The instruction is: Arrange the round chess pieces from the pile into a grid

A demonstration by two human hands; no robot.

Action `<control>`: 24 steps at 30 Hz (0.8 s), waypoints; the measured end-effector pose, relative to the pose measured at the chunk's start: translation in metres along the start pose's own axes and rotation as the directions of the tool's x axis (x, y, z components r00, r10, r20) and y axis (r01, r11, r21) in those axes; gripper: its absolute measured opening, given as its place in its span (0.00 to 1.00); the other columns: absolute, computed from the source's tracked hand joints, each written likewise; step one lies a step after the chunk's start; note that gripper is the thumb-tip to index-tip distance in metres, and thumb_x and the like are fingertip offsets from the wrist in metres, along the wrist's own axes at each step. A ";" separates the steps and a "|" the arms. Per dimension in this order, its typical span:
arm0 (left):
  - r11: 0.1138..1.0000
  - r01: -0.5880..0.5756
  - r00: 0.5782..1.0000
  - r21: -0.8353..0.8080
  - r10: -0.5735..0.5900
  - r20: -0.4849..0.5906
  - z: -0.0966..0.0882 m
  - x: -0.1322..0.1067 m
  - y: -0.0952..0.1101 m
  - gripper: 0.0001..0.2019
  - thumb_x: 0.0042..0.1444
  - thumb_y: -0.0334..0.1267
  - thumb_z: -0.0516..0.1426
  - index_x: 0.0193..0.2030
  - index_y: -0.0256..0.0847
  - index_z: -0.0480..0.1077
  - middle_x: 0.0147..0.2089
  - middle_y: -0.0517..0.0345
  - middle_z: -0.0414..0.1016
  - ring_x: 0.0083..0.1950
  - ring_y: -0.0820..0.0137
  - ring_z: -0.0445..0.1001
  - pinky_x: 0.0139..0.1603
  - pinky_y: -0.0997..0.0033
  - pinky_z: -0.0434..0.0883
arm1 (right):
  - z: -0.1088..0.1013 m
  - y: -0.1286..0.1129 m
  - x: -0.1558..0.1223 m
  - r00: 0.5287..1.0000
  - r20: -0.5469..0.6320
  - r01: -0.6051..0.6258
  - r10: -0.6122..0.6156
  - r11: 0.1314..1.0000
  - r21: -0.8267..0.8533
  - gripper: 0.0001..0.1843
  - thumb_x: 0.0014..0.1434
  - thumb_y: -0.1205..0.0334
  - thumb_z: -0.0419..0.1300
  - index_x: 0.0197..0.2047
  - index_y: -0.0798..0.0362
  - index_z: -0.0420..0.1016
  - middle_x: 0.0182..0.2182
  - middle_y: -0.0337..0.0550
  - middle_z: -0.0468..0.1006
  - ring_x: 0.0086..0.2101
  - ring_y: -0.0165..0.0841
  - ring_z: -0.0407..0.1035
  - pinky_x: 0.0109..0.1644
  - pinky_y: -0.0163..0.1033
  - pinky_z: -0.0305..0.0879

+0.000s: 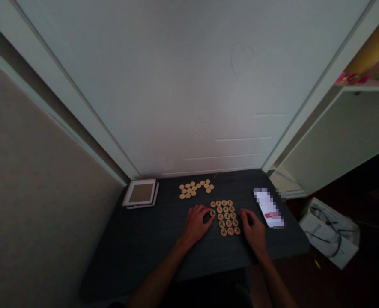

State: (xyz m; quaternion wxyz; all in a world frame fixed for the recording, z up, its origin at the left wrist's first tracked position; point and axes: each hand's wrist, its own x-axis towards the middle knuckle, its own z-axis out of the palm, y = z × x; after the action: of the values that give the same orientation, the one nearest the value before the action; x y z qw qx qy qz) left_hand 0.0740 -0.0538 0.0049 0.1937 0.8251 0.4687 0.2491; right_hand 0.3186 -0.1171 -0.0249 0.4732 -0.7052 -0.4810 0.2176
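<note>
Several round wooden chess pieces with red and dark marks (pixel 227 217) lie face up in a tight cluster on the dark table (pixel 150 244). My left hand (pixel 196 223) rests at the cluster's left edge, its fingers pinched on one piece (pixel 213 213). My right hand (pixel 252 227) lies at the cluster's right edge, fingers curled down beside the pieces; nothing shows in it. A second group of blank, face-down pieces (pixel 195 188) lies farther back.
A square flat box with a white frame (pixel 141 193) sits at the table's back left. A blurred white and red object (pixel 269 208) lies at the right. A white bag (pixel 330 231) stands on the floor to the right. A pale wall panel rises behind.
</note>
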 end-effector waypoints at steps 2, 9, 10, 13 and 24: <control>1.000 -0.002 1.000 -0.002 0.002 -0.003 0.000 0.001 0.000 0.09 0.63 0.40 0.59 0.49 0.48 0.76 0.47 0.54 0.77 0.51 0.59 0.73 0.51 0.58 0.66 | 0.000 -0.001 0.000 1.000 -0.007 0.005 -0.005 1.000 -0.003 0.25 0.64 0.42 0.54 0.48 0.53 0.80 0.43 0.52 0.84 0.41 0.44 0.78 0.46 0.47 0.72; 1.000 0.004 1.000 0.012 -0.004 0.002 0.001 0.001 0.000 0.10 0.63 0.41 0.60 0.50 0.48 0.76 0.46 0.54 0.76 0.51 0.59 0.72 0.51 0.59 0.66 | 0.000 -0.003 0.000 1.000 -0.023 0.014 -0.014 1.000 0.011 0.26 0.64 0.41 0.55 0.47 0.54 0.80 0.42 0.53 0.84 0.41 0.45 0.78 0.45 0.46 0.73; 1.000 0.004 1.000 0.006 -0.004 0.001 0.001 0.001 0.000 0.10 0.62 0.41 0.60 0.50 0.48 0.76 0.47 0.54 0.76 0.51 0.59 0.72 0.51 0.59 0.66 | 0.000 -0.003 0.000 1.000 -0.021 0.011 -0.011 1.000 0.012 0.26 0.64 0.41 0.55 0.48 0.54 0.80 0.42 0.53 0.84 0.41 0.45 0.78 0.45 0.46 0.73; 1.000 0.010 1.000 -0.007 -0.011 -0.001 0.000 0.002 0.000 0.10 0.62 0.40 0.60 0.50 0.48 0.76 0.48 0.54 0.77 0.51 0.58 0.72 0.51 0.58 0.66 | 0.000 -0.002 -0.001 1.000 -0.014 0.000 0.000 1.000 0.013 0.25 0.64 0.42 0.55 0.48 0.53 0.80 0.42 0.52 0.84 0.41 0.44 0.78 0.46 0.46 0.73; 0.999 0.021 1.000 -0.031 -0.021 -0.019 0.002 -0.001 0.002 0.07 0.63 0.39 0.60 0.47 0.49 0.77 0.49 0.57 0.80 0.52 0.59 0.73 0.52 0.59 0.66 | 0.000 0.001 -0.001 1.000 0.001 -0.006 0.006 1.000 0.010 0.24 0.65 0.43 0.54 0.49 0.53 0.79 0.43 0.51 0.84 0.42 0.43 0.78 0.47 0.46 0.72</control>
State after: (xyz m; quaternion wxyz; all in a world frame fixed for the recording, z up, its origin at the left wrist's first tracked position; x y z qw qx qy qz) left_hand 0.0757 -0.0558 0.0042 0.2046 0.8145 0.4753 0.2622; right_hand 0.3187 -0.1180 -0.0254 0.4758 -0.7041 -0.4781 0.2219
